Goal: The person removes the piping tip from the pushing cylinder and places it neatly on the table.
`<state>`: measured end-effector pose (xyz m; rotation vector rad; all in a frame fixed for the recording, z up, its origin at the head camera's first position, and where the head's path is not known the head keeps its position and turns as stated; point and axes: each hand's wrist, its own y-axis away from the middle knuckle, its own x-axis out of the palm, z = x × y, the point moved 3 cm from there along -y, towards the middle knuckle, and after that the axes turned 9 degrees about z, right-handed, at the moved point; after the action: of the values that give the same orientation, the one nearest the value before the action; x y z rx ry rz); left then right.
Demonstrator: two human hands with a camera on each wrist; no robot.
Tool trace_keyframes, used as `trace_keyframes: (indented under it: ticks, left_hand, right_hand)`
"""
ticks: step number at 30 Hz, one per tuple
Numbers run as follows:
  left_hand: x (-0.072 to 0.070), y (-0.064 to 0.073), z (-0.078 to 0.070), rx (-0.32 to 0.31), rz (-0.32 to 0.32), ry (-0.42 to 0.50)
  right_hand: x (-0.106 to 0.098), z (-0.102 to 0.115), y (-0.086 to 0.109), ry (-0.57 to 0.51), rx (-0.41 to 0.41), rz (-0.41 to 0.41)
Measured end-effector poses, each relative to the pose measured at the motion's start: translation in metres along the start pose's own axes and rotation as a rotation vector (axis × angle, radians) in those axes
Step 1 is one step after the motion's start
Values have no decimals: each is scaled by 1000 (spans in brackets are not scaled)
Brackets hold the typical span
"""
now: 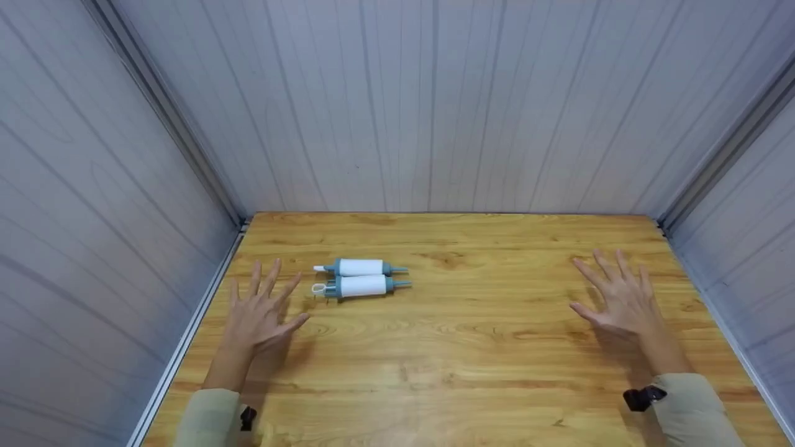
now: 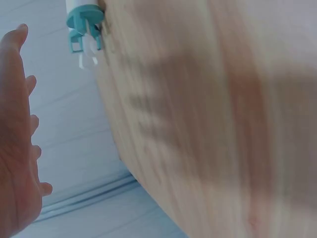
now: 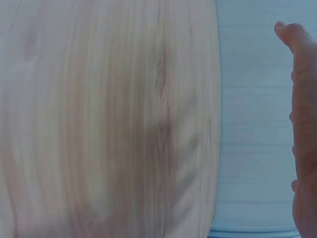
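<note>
Two syringe-like tubes with white barrels and teal ends lie side by side on the wooden table, left of the middle: a farther tube (image 1: 361, 267) and a nearer tube (image 1: 363, 285). Each has a thin teal tip to the right; the nearer one shows a white loop at its left end. My left hand (image 1: 258, 316), fingers spread, hovers just left of the tubes and touches neither. In the left wrist view a teal end (image 2: 85, 19) appears beyond the thumb. Over the table's right side, my right hand (image 1: 624, 304) is spread too, holding nothing.
The wood-grain table (image 1: 472, 347) is enclosed by a pale back wall (image 1: 397, 112), a left wall (image 1: 93, 217) and a right wall (image 1: 745, 217). Metal strips run along the corners. A small black device (image 1: 645, 397) is at the right sleeve, another (image 1: 248, 418) at the left.
</note>
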<state>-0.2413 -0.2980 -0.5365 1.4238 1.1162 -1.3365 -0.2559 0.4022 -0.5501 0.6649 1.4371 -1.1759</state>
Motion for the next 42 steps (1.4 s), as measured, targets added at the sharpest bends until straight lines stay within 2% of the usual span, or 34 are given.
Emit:
trace_keyframes:
  ticks: [9,18,26,30,35,42]
  left_hand:
    - [-9,-21,-25,73,-22,1]
    - [-8,-40,-45,102,30,132]
    - [-1,-52,-58,153,35,172]
    - [5,-57,-60,167,31,213]
    - [16,-60,-62,188,20,287]
    - [26,-66,-62,183,3,360]
  right_hand:
    - [2,21,-21,-13,-77,-39]
    - [0,48,-30,-33,-119,-14]
    - [1,66,-38,-59,-177,-30]
    - [4,74,-40,-76,-206,-42]
    - [6,82,-43,-85,-283,-82]
    - [9,90,-46,-223,-281,-66]
